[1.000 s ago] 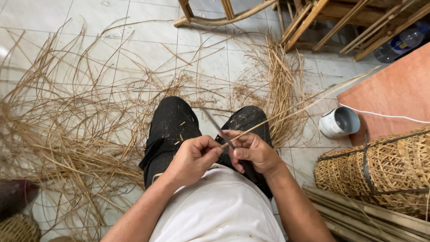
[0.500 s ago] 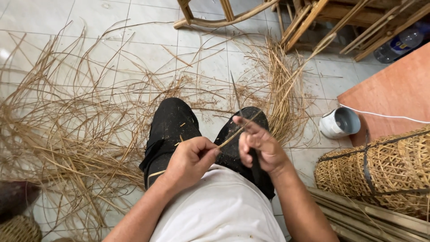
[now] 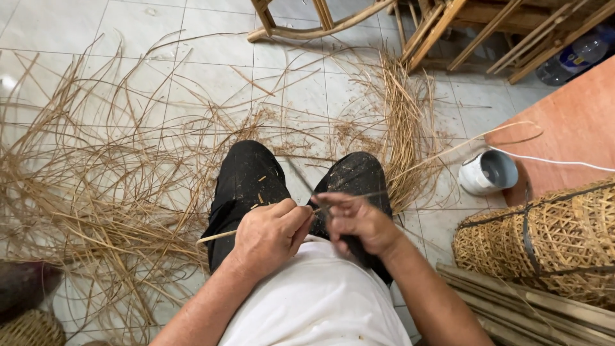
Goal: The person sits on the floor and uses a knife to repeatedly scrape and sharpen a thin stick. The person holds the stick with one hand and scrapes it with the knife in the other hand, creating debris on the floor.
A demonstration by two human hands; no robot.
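As both hands [image 3: 314, 224] close, they pinch a cane strip [image 3: 221, 236]

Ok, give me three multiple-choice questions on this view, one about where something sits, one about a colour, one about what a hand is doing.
1. Where is the round white cup-shaped pot?
A. On the tiled floor beside the reddish-brown board
B. On the person's lap
C. Among the strips at far left

2. What colour are the trousers?
A. White
B. Black
C. Blue

3. What is the left hand doing?
A. Lying flat on the floor
B. Hanging open, holding nothing
C. Pinching a thin pale cane strip

Answers: 1 A, it stands on the pale tiles at the board's edge. 2 B, both knees are black. 3 C, the strip pokes out leftward from its closed fingers.
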